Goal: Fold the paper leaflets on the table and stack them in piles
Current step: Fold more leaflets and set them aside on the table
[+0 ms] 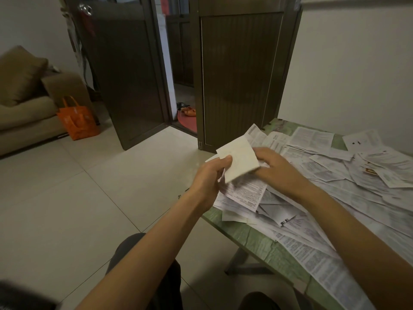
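A small folded white leaflet is held up above the table's left edge. My left hand pinches its left side with thumb on top. On its right side my right hand grips it, fingers curled behind the paper. Beneath and to the right, several unfolded printed leaflets lie scattered and overlapping across the green table. No tidy pile is visible.
The table's near-left edge runs diagonally over a tiled floor. An orange bag stands by a sofa at the left. Dark doors stand behind the table, one ajar. My knees show at the bottom.
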